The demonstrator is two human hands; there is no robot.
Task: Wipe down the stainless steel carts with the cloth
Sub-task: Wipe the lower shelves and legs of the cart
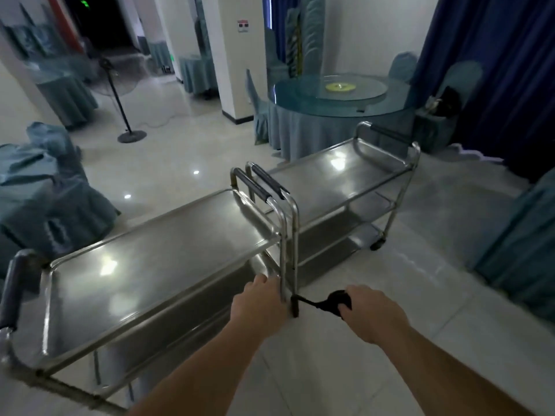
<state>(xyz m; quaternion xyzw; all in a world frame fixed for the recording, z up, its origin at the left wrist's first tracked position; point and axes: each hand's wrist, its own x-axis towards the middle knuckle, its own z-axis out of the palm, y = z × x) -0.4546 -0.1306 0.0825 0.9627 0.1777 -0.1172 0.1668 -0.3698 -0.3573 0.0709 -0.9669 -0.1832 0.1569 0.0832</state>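
Carts stand end to end, handles nearly touching. We wrap a dark cloth (pixel 330 303) round the far cart's (pixel 339 178) near post, right hand (pixel 371 310) gripping the bunched end, likely to rub the tube all round. Left hand (pixel 259 301), beside that post, curls over the near cart's (pixel 156 265) rim, seemingly steadying it.

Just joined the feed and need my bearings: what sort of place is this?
Probably a banquet hall or restaurant dining room: a round cloth-draped table bearing a glass turntable, covered chairs, and two steel service carts.
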